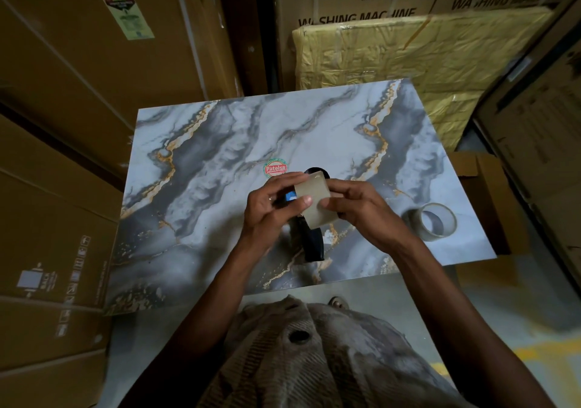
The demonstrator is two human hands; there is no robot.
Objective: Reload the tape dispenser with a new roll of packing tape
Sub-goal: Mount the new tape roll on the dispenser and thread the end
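The tape dispenser, dark with a blue part, is held above the middle of a marbled slab, a tan strip of packing tape stretched across its top. A tape roll lies on the slab to the right, well apart, and cardboard boxes crowd around. The left hand and the right hand both curl closed, each pinching a side of the strip over the dispenser.

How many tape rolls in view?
2. One roll is held by both hands over the dispenser; the other lies on the table, right of the hands. None seen elsewhere.
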